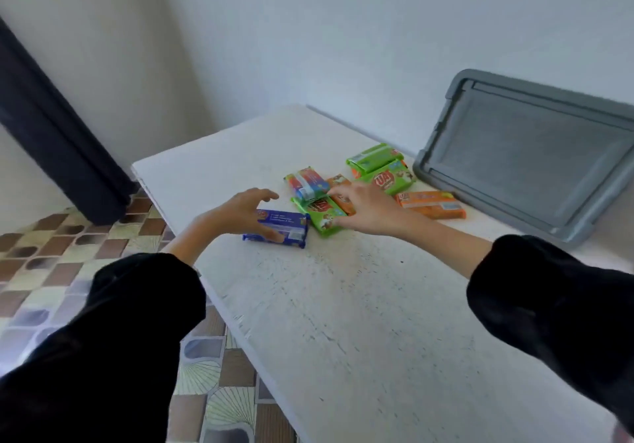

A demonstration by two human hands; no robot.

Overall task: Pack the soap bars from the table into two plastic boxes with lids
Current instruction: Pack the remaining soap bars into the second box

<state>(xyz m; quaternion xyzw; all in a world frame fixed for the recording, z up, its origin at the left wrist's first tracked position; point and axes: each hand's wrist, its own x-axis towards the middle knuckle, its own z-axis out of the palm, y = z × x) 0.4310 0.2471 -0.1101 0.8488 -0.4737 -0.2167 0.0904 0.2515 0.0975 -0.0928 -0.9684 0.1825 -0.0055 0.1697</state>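
Note:
Several wrapped soap bars lie on the white table [343, 305]. My left hand [240, 212] holds a blue soap bar [284, 231], thumb at its near edge and fingers arched over its top. My right hand [363, 207] reaches over a green soap bar [320, 214] and an orange soap bar [343, 199], fingers curled and touching them. A multicoloured bar [307, 181] lies just behind. Further right sit two more green bars [375, 157] [391, 175] and a long orange bar [430, 205]. A grey plastic lid [528, 154] leans against the wall. No box is in view.
The table's left edge runs diagonally, with patterned tiled floor [51, 254] beyond it. A dark curtain [51, 126] hangs at the far left. The wall stands right behind the table.

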